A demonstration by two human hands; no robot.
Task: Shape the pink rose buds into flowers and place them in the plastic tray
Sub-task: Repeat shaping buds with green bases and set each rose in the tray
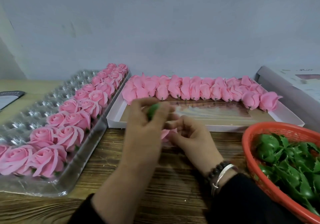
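Right hand (187,137) fingers pinch a soft pink rose bud (166,134); left hand (147,128) pinches a green plastic calyx (153,110) above it. Petals look light and crushable, so I'd hold at the base.

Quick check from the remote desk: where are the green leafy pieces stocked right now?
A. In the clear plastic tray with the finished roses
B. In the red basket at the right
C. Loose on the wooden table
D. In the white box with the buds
B: the pile of green leafy pieces lies inside the red basket at the right edge of the table, apart from the one green piece the left hand holds.
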